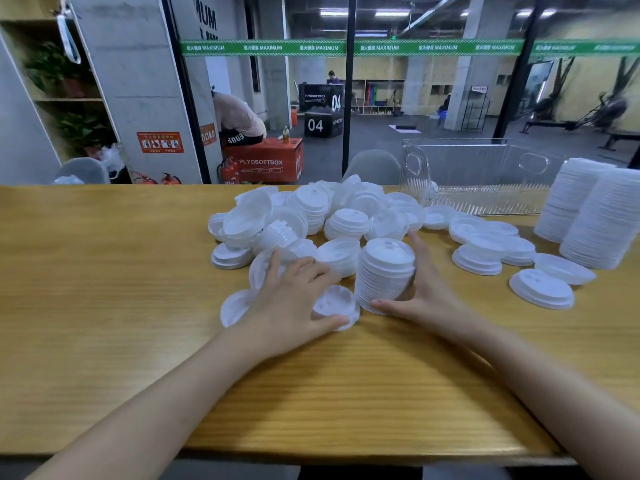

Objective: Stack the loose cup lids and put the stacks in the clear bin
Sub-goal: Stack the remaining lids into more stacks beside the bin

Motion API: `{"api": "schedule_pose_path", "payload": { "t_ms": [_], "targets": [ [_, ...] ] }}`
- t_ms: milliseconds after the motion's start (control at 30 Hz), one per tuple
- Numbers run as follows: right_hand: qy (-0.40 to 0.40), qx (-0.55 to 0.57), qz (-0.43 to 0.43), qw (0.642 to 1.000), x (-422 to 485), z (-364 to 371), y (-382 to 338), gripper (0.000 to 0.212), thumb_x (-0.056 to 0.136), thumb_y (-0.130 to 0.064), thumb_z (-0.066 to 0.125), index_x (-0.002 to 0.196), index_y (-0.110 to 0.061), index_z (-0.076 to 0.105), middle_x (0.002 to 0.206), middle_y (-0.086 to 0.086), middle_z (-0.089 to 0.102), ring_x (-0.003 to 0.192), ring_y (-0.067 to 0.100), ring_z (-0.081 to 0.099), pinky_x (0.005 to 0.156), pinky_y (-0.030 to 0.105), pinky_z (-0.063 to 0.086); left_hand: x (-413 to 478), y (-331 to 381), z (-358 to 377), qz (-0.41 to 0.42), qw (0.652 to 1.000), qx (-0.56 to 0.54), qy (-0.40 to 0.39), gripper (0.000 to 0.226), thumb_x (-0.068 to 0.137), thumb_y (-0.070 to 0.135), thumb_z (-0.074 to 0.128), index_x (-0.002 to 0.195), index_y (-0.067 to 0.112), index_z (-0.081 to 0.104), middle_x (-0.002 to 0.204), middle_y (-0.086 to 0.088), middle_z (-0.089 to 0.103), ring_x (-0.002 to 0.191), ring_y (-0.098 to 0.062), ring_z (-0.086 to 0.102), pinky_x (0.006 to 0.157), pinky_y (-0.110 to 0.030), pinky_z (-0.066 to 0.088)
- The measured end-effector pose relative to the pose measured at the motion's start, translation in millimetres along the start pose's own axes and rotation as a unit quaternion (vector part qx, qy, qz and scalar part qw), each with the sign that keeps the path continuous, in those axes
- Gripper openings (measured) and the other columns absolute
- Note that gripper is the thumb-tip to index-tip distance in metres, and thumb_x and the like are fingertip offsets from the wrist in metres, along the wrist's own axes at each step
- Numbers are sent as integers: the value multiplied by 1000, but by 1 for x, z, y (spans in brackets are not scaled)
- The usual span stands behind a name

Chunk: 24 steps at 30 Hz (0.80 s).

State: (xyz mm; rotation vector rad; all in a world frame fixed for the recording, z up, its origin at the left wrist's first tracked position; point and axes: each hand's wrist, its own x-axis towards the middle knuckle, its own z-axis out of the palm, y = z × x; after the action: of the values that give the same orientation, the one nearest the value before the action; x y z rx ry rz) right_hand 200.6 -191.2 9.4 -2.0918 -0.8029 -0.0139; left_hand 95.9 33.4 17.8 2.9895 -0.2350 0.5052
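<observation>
A heap of loose white cup lids [311,216] covers the middle of the wooden table [104,271]. My right hand [426,289] curls around a stack of lids [384,271] standing in front of the heap, thumb at its base. My left hand [294,296] lies spread over loose lids, its thumb touching a single lid [337,304] beside that stack. The clear bin [485,174] stands at the back right, and no lids show inside it.
Two tall lid stacks [588,213] stand at the right edge next to the bin. Several short stacks and single lids [512,258] lie in front of the bin. A glass wall runs behind the table, with chair backs just beyond the far edge.
</observation>
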Motion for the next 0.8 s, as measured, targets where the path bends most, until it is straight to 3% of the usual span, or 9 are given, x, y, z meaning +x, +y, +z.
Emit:
{"api": "schedule_pose_path", "payload": {
  "t_ms": [133, 233, 333, 400, 467, 567, 633, 700, 800],
  "targets": [
    [1, 14, 6, 1000, 2, 0, 3, 140, 50, -65, 80, 155, -37, -6, 161, -13, 19, 148, 9, 21, 121, 42, 24, 1, -11, 1, 1, 1000, -3, 22, 73, 77, 72, 24, 126, 34, 60, 138, 15, 50, 143, -13, 28, 109, -36, -30],
    [-6, 21, -2, 1000, -1, 4, 1, 136, 51, -63, 81, 155, -36, -2, 160, -15, 21, 146, 6, 24, 120, 40, 26, 0, -18, -1, -7, 1000, 2, 22, 73, 76, 72, 24, 123, 32, 63, 136, 12, 54, 143, -14, 29, 113, -41, -26],
    [-30, 36, -47, 998, -9, 15, -6, 122, 54, -60, 80, 145, -54, 0, 147, -37, 23, 140, -10, 24, 117, 19, 23, 1, -20, -7, -20, 999, -38, 17, 81, 70, 80, 30, 131, 35, 57, 137, 16, 53, 142, -9, 29, 117, -43, -20],
    [-65, 42, -58, 995, -12, 16, -11, 118, 55, -61, 80, 137, -66, -5, 140, -51, 16, 140, -14, 20, 113, 13, 19, 4, -18, -15, -37, 991, -129, 15, 90, 63, 88, 38, 137, 39, 48, 140, 19, 49, 140, 0, 30, 119, -41, -16],
    [-87, 61, -31, 994, -12, 4, -13, 112, 61, -66, 74, 141, -65, -4, 143, -40, 27, 139, -12, 25, 110, 14, 21, 6, -13, -24, -51, 969, -241, 15, 95, 58, 93, 46, 140, 45, 40, 143, 26, 43, 135, 17, 23, 120, -36, -13],
    [-52, 115, 8, 992, -6, -25, -14, 82, 80, -65, 53, 150, -46, 18, 140, -19, 48, 120, -23, 41, 91, -2, 32, 8, 1, -34, -34, 953, -301, 13, 87, 61, 78, 59, 139, 47, 35, 134, 39, 38, 121, 34, 18, 123, -39, -2],
    [-17, 132, 13, 991, 4, -39, -9, 68, 82, -63, 47, 145, -42, 32, 137, -13, 52, 113, -23, 46, 89, 2, 37, 10, 12, -35, -14, 951, -307, -15, 89, 61, 70, 66, 140, 47, 33, 131, 43, 35, 123, 29, 23, 123, -44, 9],
    [0, 123, 15, 992, 17, -44, -1, 60, 84, -68, 49, 137, -42, 40, 134, -12, 54, 115, -17, 48, 97, 15, 39, 13, 20, -31, 0, 950, -311, -34, 88, 63, 62, 75, 140, 46, 33, 133, 40, 37, 125, 23, 27, 122, -45, 10],
    [19, 58, 4, 998, 37, -40, 12, 53, 86, -56, 57, 133, -39, 43, 133, -12, 54, 124, 2, 49, 108, 32, 39, 16, 23, -25, 11, 952, -305, 2, 71, 68, 50, 76, 131, 40, 45, 128, 32, 47, 119, 17, 37, 118, -48, 19]
  ]
}}
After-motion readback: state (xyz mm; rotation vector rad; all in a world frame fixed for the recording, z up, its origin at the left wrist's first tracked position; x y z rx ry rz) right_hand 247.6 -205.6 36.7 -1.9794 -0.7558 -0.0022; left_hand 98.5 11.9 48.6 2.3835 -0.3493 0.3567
